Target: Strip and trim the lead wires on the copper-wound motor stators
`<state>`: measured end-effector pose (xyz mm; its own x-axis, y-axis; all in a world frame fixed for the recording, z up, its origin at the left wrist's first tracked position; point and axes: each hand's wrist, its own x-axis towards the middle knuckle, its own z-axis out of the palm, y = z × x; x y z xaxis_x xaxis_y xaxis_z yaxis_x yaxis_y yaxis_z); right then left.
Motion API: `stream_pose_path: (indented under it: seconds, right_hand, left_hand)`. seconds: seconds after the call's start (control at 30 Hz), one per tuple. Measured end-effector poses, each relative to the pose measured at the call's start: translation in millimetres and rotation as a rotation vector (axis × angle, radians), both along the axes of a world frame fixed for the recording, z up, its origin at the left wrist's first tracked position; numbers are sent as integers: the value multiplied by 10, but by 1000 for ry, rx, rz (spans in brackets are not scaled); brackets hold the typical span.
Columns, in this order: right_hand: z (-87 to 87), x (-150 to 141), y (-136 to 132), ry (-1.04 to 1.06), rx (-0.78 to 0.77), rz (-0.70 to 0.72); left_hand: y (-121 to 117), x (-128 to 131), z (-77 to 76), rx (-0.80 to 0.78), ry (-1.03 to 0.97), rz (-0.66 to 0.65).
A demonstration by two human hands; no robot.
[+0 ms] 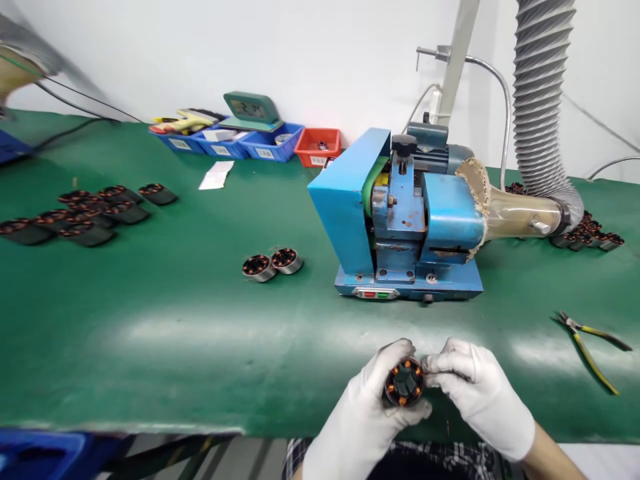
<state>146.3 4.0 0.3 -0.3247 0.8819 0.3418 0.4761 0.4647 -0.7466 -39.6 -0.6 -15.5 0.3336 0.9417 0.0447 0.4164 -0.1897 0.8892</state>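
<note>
My left hand (pixel 370 403), in a white glove, is wrapped around a motor stator (pixel 404 383) near the table's front edge. The stator's round open end, with copper windings around a dark core, faces up toward me. At its right side my right hand (pixel 473 387), also gloved, has thumb and fingers pinched together. What those fingertips hold, if anything, is too small to make out. Two more stators (pixel 258 267) with metal rims stand side by side on the table, left of the blue belt grinding machine (pixel 405 220).
Several stators (pixel 85 213) are grouped at the left, others (pixel 585 233) behind the machine's hose (pixel 545 100). Yellow-handled cutting pliers (pixel 587 347) lie open at the right. Blue bins (pixel 273 150), a red bin (pixel 317 147) and a digital clock (pixel 253 108) line the back of the green table (pixel 165 360).
</note>
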Motion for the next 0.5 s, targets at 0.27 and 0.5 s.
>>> stream_pose_path:
  seconds: [0.27, 0.5]
  right_hand:
    - [267, -171, 12, 294, -605, -142]
    - [286, -182, -34, 286, -635, -179]
  left_hand:
    - [-73, -38, 282, 333, -199, 38]
    - [-64, -145, 401, 264, 37, -121]
